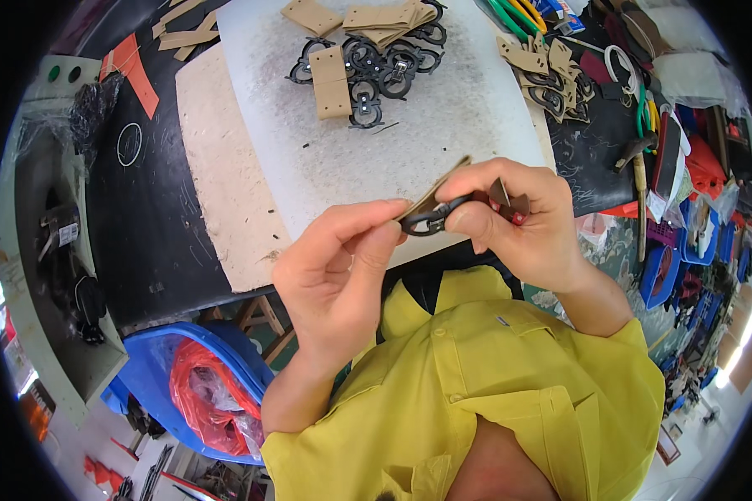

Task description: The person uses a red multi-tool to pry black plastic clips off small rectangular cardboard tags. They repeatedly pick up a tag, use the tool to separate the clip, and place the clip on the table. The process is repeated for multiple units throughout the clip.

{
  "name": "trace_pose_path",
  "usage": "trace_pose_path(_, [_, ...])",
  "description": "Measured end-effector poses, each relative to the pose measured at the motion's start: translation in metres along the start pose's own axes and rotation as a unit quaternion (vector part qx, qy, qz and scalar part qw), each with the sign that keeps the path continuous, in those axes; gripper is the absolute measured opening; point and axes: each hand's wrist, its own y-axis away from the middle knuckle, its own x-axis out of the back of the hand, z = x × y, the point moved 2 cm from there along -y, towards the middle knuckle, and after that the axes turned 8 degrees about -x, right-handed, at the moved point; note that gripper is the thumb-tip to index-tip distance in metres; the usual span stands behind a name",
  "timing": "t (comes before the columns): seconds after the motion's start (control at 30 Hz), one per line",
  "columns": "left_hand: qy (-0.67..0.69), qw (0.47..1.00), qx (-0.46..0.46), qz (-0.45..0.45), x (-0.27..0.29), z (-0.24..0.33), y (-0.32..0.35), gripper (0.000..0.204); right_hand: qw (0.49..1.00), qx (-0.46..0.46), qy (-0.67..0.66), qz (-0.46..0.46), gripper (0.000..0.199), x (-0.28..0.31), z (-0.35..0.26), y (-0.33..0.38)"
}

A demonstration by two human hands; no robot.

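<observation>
Over the near edge of the table, both my hands are closed at fingertip height around one small piece of work. My left hand [330, 271] pinches the end of a tan strap piece [433, 194] and the edge of a black ring-shaped buckle [419, 224]. With thumb and fingers, my right hand [530, 221] grips the buckle's other side and the strap. A dark brown pointed piece with a bit of red [510, 204] sticks out between my right fingers; its kind is unclear. Where strap and buckle meet is partly hidden by my fingers.
Beyond my hands, a white board [263, 92] bears black buckles [397, 77] and tan strap pieces [332, 79]. More strapped buckles [551, 88] lie in a heap at the right. A hammer [639, 150] lies at the table's right side. A blue bin [154, 367] with red plastic stands lower left.
</observation>
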Motion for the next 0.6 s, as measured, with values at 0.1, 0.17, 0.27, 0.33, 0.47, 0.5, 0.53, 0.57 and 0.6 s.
trace_pose_path(0.1, [0.044,0.998,-0.025,-0.027,0.001,-0.011,0.007,0.023,0.999,-0.020,0.012,0.025,0.015,0.000,0.003,0.000])
trace_pose_path(0.17, [0.138,0.989,0.002,-0.043,-0.003,-0.019,0.010,0.029,0.990,0.023,-0.108,0.085,0.016,-0.008,0.003,0.000])
trace_pose_path(0.27, [0.063,0.996,-0.040,-0.056,-0.002,-0.018,0.002,0.035,0.996,0.079,-0.006,0.041,0.017,-0.001,0.002,0.004])
trace_pose_path(0.33, [0.088,0.996,0.003,-0.014,-0.008,-0.009,-0.001,0.028,0.989,0.101,0.106,-0.021,0.017,0.000,0.001,0.005])
trace_pose_path(0.47, [0.081,0.993,0.087,-0.002,-0.011,-0.006,-0.005,0.016,0.980,0.107,0.164,0.047,0.018,-0.001,-0.005,0.012])
trace_pose_path(0.5, [0.083,0.992,0.098,0.005,-0.012,-0.007,-0.003,0.016,0.976,0.114,0.176,0.052,0.018,0.000,-0.004,0.014])
trace_pose_path(0.53, [0.084,0.991,0.107,0.009,-0.012,-0.007,-0.001,0.016,0.973,0.122,0.188,0.058,0.018,0.001,-0.003,0.015])
trace_pose_path(0.57, [0.085,0.989,0.117,0.013,-0.012,-0.008,0.001,0.016,0.969,0.130,0.200,0.065,0.018,0.001,-0.002,0.016])
trace_pose_path(0.6, [0.092,0.988,0.119,0.019,-0.013,-0.009,0.003,0.016,0.968,0.138,0.197,0.075,0.018,0.002,-0.001,0.016])
